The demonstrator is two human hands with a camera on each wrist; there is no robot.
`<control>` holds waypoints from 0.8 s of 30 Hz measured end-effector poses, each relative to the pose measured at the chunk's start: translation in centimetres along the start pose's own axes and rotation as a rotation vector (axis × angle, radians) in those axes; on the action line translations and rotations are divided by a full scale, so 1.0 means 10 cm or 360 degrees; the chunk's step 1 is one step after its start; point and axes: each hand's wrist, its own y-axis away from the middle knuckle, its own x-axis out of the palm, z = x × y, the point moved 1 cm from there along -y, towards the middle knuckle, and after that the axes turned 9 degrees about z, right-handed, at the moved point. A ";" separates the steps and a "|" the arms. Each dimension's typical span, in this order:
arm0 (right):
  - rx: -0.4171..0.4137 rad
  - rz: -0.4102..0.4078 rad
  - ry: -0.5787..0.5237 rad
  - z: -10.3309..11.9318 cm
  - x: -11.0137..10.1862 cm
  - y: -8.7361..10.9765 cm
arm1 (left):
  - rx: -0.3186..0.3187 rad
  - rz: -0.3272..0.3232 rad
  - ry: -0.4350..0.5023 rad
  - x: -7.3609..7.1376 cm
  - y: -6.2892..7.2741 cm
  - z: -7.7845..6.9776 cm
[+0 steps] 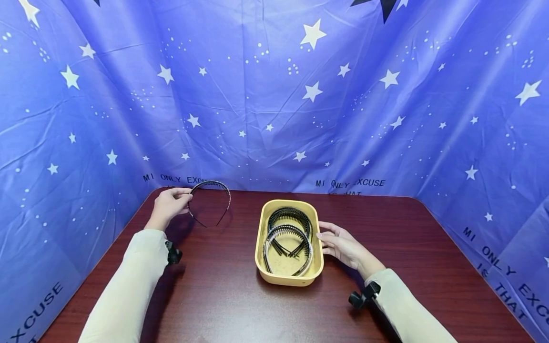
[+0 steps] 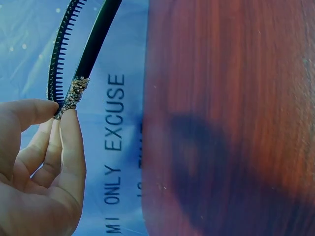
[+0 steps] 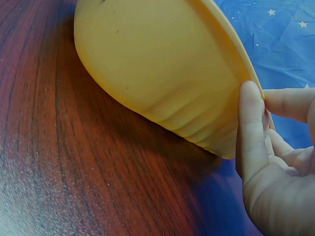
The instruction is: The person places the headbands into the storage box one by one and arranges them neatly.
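A thin dark headband (image 1: 228, 193) with comb teeth hangs from my left hand (image 1: 170, 205), which pinches one side of it over the back left of the table. Up close in the left wrist view, the headband (image 2: 88, 56) shows a sparkly, beaded patch near the fingertips. To the right, a yellow rectangular bin (image 1: 259, 247) contains several headbands (image 1: 286, 233), dark and toothed, partly overlapping. My right hand (image 1: 343, 245) holds the bin's right side, thumb at the rim and fingers against the outer wall. In the right wrist view, the bin's wall (image 3: 157, 59) conceals its contents.
The dark red wooden table (image 1: 214, 295) lies under the bin and both forearms. A blue star-printed cloth (image 1: 266, 95) hangs along the back and both sides. A black wrist mount (image 1: 364, 294) juts from the right sleeve, another from the left.
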 end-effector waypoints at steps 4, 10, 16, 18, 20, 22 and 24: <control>0.0004 -0.0001 0.0008 0.00 0.00 0.00 | 0.0037 0.0020 -0.0013 0.02 0.00 -0.08; 0.0007 -0.0007 0.0010 -0.01 0.00 0.00 | 0.0064 0.0074 -0.0032 0.06 0.00 -0.20; 0.0007 -0.0019 0.0010 -0.01 0.00 -0.01 | 0.0093 0.0094 -0.0050 0.11 -0.01 -0.29; 0.0006 -0.0018 0.0011 -0.01 0.00 -0.01 | 0.0104 0.0108 -0.0043 0.13 -0.01 -0.33; 0.0006 -0.0017 0.0010 -0.01 0.00 -0.01 | 0.0120 0.0130 -0.0025 0.15 0.00 -0.37; 0.0006 -0.0018 0.0011 -0.01 0.00 -0.01 | 0.0141 0.0157 -0.0017 0.18 0.02 -0.42; 0.0007 -0.0020 0.0010 -0.02 -0.01 -0.01 | 0.0159 0.0194 -0.0012 0.22 0.03 -0.48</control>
